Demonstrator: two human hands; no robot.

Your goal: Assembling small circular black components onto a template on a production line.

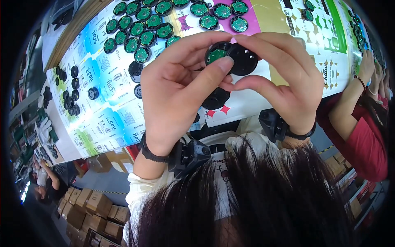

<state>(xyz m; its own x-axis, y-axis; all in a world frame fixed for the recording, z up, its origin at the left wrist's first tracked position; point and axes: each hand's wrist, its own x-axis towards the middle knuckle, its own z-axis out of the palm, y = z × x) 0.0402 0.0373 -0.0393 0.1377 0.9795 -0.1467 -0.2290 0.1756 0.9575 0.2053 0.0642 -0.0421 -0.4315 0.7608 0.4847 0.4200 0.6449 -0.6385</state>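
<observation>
Up over the table, my left hand (173, 82) grips a round black housing with a green circuit board (214, 55) in it, the thumb lying across its front. My right hand (294, 72) pinches a shiny black round cover (243, 61) between thumb and fingers. The cover overlaps the right part of the housing; whether the two are joined I cannot tell. Below my fingers lies another black round part (217, 99), partly hidden. Beyond my hands, several black housings with green boards (138, 28) sit in rows on the table.
Small black round parts (74, 84) are grouped on the left of the printed table covering (109, 84). A wooden strip (78, 31) runs along the far left. At right, a co-worker's red sleeve (362, 144) and arm reach the table. Cardboard boxes (98, 203) stand on the floor.
</observation>
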